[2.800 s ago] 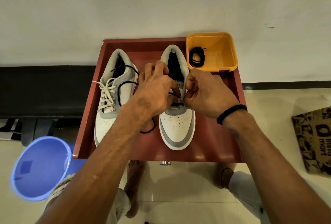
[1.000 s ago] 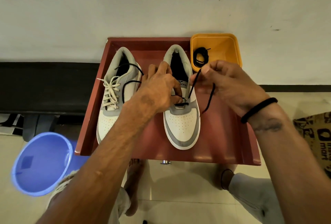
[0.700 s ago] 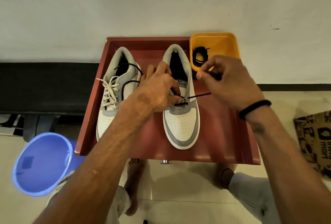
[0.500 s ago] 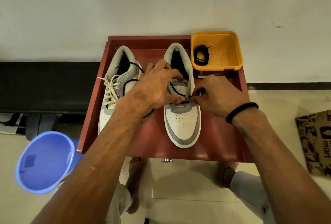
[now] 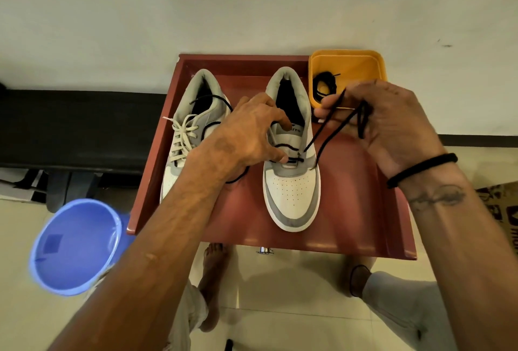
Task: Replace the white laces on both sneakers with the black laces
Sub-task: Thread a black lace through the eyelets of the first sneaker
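Observation:
Two white-and-grey sneakers stand on a red tray (image 5: 350, 210). The left sneaker (image 5: 185, 137) still carries its white lace (image 5: 182, 137). The right sneaker (image 5: 293, 188) has a black lace (image 5: 322, 134) threaded through its lowest eyelets. My left hand (image 5: 249, 137) grips the right sneaker's left side at the tongue, thumb by the lowest eyelet. My right hand (image 5: 384, 123) is raised to the sneaker's upper right and pinches the black lace, pulling it up taut from the right eyelet. The lace's other end trails over the left sneaker. A second black lace (image 5: 325, 87) lies coiled in the yellow box.
A yellow plastic box (image 5: 350, 67) sits at the tray's back right corner, against the wall. A blue bucket (image 5: 74, 247) stands on the floor at the lower left. A black bench runs along the left. A printed bag (image 5: 504, 210) lies at the right edge. My bare feet show below the tray.
My right hand has lifted from the sneaker's eyelets up and to the right, drawing the black lace taut. My left hand has stayed on the right sneaker.

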`<state>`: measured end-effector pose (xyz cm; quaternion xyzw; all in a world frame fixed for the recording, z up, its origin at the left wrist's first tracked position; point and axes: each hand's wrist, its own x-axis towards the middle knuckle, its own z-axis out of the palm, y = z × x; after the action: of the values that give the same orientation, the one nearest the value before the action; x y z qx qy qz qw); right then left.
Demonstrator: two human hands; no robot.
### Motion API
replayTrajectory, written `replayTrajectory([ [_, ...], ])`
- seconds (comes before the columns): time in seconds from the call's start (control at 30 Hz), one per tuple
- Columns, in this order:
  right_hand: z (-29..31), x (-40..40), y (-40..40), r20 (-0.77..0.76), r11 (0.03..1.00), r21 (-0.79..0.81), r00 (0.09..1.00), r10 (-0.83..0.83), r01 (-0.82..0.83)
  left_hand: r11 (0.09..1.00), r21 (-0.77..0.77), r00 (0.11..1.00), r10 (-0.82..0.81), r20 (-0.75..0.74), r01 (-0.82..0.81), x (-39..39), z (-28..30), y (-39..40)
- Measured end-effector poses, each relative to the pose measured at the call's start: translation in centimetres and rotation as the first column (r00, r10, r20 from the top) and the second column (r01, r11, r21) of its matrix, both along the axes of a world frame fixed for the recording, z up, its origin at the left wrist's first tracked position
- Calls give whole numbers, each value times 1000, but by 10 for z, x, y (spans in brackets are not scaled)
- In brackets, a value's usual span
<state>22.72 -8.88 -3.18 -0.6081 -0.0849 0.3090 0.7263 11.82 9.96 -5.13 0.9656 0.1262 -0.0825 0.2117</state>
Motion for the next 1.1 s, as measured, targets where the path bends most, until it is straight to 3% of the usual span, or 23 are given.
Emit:
replayTrajectory([
  [0.17, -2, 9, -4, -124, 985, 141, 989, -78, 95, 1000, 11, 1000, 7, -4, -7, 1, 1, -2],
  [0.47, -2, 13, -8, -197, 954, 287, 980, -31, 88, 1000, 2, 998, -20, -59, 20, -1, 1, -2],
  [0.5, -3, 13, -7, -138, 969, 222, 987, -77, 107, 999, 7, 996, -44, -74, 45, -2, 1, -2],
  [0.57, -9, 15, -8, 148, 978, -76, 972, -180, 192, 998, -6, 996, -55, -72, 55, -3, 2, -2],
  [0.63, -15, 15, -10, 432, 902, -314, 891, -142, 296, 999, -23, 999, -36, -39, 35, -2, 2, -1],
  [0.83, -15, 5, -4, 444, 935, -289, 894, -60, 206, 999, -45, 998, 13, 55, -11, -3, 9, 0],
  [0.9, -14, 7, -2, 360, 942, -234, 921, -146, 241, 998, -61, 999, 23, 44, -20, -6, 15, 1],
  [0.97, -9, 14, -7, 126, 977, -57, 973, -196, 204, 996, -88, 1000, 20, 5, -20, -9, 21, 0],
  [1.03, -2, 20, -12, -175, 966, 232, 982, -72, 113, 993, -117, 999, 18, -39, -23, -11, 27, -1],
  [1.1, 2, 22, -17, -304, 921, 379, 952, 39, 84, 988, -148, 998, 30, -51, -38, -13, 31, -2],
])
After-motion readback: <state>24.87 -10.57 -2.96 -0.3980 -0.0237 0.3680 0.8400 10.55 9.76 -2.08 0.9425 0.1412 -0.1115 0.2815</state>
